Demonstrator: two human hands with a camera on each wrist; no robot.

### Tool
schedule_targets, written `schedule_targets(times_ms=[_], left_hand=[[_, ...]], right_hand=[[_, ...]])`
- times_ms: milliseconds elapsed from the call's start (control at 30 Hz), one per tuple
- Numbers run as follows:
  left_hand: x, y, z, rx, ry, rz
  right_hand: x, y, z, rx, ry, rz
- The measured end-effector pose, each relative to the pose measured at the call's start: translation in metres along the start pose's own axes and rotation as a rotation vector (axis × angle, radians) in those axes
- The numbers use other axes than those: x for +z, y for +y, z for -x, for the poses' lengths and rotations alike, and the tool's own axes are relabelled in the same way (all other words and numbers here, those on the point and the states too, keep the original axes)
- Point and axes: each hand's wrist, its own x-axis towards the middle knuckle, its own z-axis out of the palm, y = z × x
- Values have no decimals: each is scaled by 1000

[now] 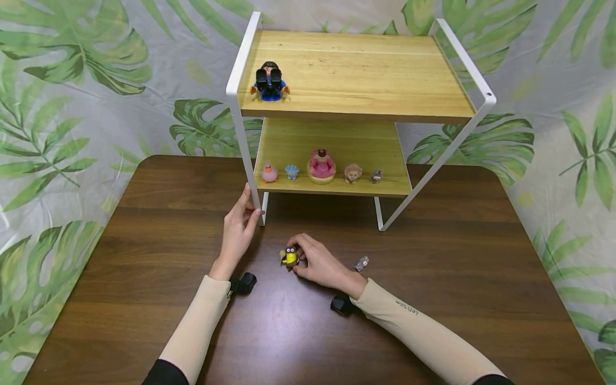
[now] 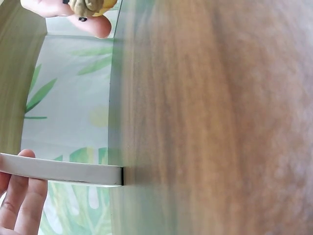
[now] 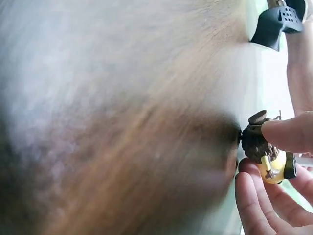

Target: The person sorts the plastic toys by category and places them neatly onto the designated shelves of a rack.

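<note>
My right hand [image 1: 320, 261] pinches a small yellow and brown toy figure [image 1: 291, 258] with big round eyes, low over the table in front of the shelf. In the right wrist view, the thumb [image 3: 288, 133] lies along the brown part of the figure [image 3: 271, 166] and the other fingers are at its far side. With my left hand [image 1: 237, 227] I hold the front left leg [image 1: 244, 141] of a two-tier shelf. The left wrist view shows fingers [image 2: 30, 205] behind that white leg [image 2: 63, 170]. A small grey toy [image 1: 361, 263] lies on the table beside my right wrist.
Along the lower board [image 1: 332, 133] stand a pink bird toy [image 1: 269, 172], a blue toy [image 1: 291, 171], a pink bear toy [image 1: 321, 166], a beige toy [image 1: 353, 172] and a grey toy [image 1: 376, 176]. A blue and black figure [image 1: 270, 83] stands on the upper board [image 1: 356, 69].
</note>
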Motion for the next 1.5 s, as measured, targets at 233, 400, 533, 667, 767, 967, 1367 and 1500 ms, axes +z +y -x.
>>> schedule_targets(times_ms=[233,400,533,667,767,967,1367,1500], left_hand=[[2,-1,0,13,21,20],[2,7,-2,25,24,25],[-2,26,-6,32,20,24],[-5,37,-8,29,15,13],[-5,38,-8,29,15,10],[-5,39,-8,40,18,11],[-6,36,-8,60,25,-5],[-5,36,-9,62,27,-6]], right_hand=[[0,0,0,35,-3,-44],[0,0,1,47,-19,-84],[0,0,1,46,-31,-87],[1,1,1,41,-45,-92],[0,2,2,36,-54,-101],[-5,0,3,23,-62,-143],[-30,-12,-1,7,-32,-241],[-39,-16,-1,-3,-8,-254]])
